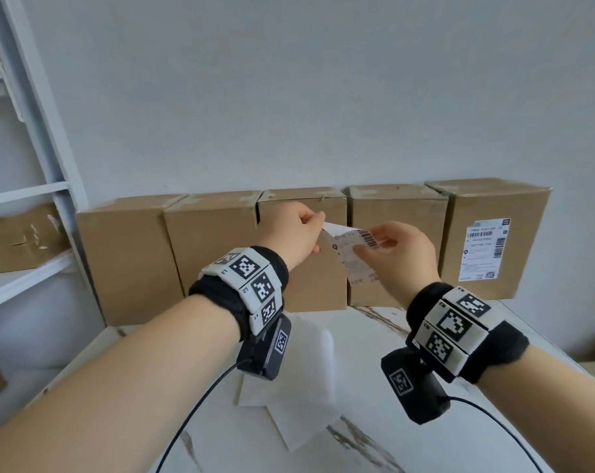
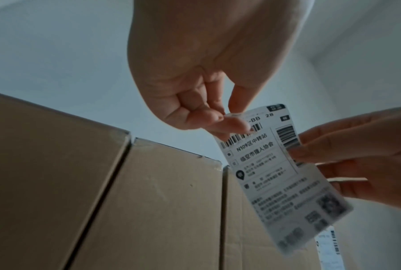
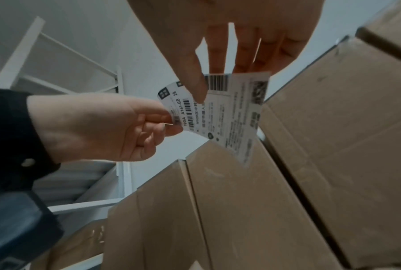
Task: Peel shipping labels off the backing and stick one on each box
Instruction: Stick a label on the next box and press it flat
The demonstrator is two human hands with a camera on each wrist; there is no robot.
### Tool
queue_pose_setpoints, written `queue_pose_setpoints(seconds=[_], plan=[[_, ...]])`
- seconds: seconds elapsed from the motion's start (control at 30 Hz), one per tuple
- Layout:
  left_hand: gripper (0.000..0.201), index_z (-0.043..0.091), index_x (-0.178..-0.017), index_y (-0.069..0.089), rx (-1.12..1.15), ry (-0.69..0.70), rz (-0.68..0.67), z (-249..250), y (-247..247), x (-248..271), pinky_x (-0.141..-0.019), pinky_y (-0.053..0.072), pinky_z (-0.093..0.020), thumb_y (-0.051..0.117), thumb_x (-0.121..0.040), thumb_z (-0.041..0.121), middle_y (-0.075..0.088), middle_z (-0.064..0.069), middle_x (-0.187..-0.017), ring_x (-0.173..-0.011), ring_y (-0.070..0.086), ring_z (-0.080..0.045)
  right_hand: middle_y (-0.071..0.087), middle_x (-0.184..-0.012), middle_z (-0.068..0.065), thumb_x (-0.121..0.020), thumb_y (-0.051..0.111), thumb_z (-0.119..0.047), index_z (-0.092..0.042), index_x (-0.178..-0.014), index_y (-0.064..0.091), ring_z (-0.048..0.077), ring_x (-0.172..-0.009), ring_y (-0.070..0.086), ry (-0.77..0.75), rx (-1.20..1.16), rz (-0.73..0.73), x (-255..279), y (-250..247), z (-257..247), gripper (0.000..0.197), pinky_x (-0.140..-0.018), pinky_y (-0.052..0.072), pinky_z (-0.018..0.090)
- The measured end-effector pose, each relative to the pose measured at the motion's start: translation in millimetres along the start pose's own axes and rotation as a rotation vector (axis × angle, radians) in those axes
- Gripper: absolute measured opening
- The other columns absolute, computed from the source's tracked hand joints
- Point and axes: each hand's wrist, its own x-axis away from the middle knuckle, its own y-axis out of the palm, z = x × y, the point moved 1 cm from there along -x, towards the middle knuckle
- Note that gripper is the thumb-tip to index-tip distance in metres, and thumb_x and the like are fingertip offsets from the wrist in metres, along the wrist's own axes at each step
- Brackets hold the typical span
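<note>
Both hands are raised in front of a row of 5 cardboard boxes standing against the wall on a marble-patterned table [image 1: 374, 353]. The left hand [image 1: 294, 230] pinches the upper corner of a shipping label [image 1: 349, 257] between thumb and curled fingers, while the right hand [image 1: 400, 254] pinches the opposite edge with thumb on the printed face and the other fingers extended behind. In my judgement this 2-handed hold at opposed edges serves to split label from backing, the work being kept close to the unlabelled boxes [image 1: 302, 247] ready for application; whether separation has begun cannot be confirmed. The far-right box [image 1: 514, 206] already carries a stuck label [image 1: 483, 249]; the other 4 fronts show none. Loose white sheets [image 1: 289, 404], apparently spent backings, lie on the table below the wrists. Legible print on the held label: "190A A161-BB 28", "N109" followed by Chinese characters, barcodes and QR codes; smaller text is blurred. A white shelving unit [image 1: 33, 199] stands at left.
</note>
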Motion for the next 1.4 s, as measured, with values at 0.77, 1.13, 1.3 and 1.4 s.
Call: queue_pose_setpoints(seconds=[0.77,1.13,1.3,1.4], plan=[[0.052,0.017,-0.146,0.028,-0.621,0.134,-0.081,30.6,95.2,-68.2,-0.115,0.018,-0.04,0.036,-0.098,0.033,0.038,-0.005,-0.149,-0.141,0.02,-0.03,0.063,-0.123,0.002,-0.085,0.06,-0.036,-0.018,-0.069,0.065,0.022,-0.11,0.059,0.242,-0.332,0.052,-72.0,-52.6,99.1,0.024,-0.093,0.05,0.045],[0.041,0.018,-0.14,0.037,-0.495,0.173,-0.056,43.5,102.3,-53.8,-0.116,0.009,-0.033,0.036,-0.1,0.022,0.043,-0.008,-0.143,-0.139,0.023,-0.025,0.07,-0.094,0.019,-0.088,0.06,-0.028,-0.012,-0.068,0.06,0.035,-0.093,0.066,0.283,-0.454,0.048,-75.1,-49.8,90.6,0.025,-0.084,0.054,0.051],[0.039,0.019,-0.136,0.042,-0.415,0.159,-0.032,41.3,98.4,-46.1,-0.114,0.016,-0.036,0.04,-0.097,0.024,0.046,-0.006,-0.14,-0.135,0.03,-0.027,0.071,-0.09,0.015,-0.088,0.06,-0.025,-0.01,-0.069,0.061,0.029,-0.087,0.068,0.281,-0.47,0.054,-66.5,-56.0,83.8,0.024,-0.082,0.056,0.043],[0.038,0.02,-0.134,0.044,-0.336,0.136,-0.051,43.7,90.1,-37.2,-0.109,0.027,-0.036,0.043,-0.096,0.025,0.045,-0.008,-0.14,-0.133,0.034,-0.029,0.069,-0.082,0.006,-0.089,0.06,-0.026,-0.012,-0.07,0.061,0.019,-0.076,0.065,0.265,-0.453,0.064,-60.1,-62.3,77.9,0.024,-0.071,0.055,0.029]])
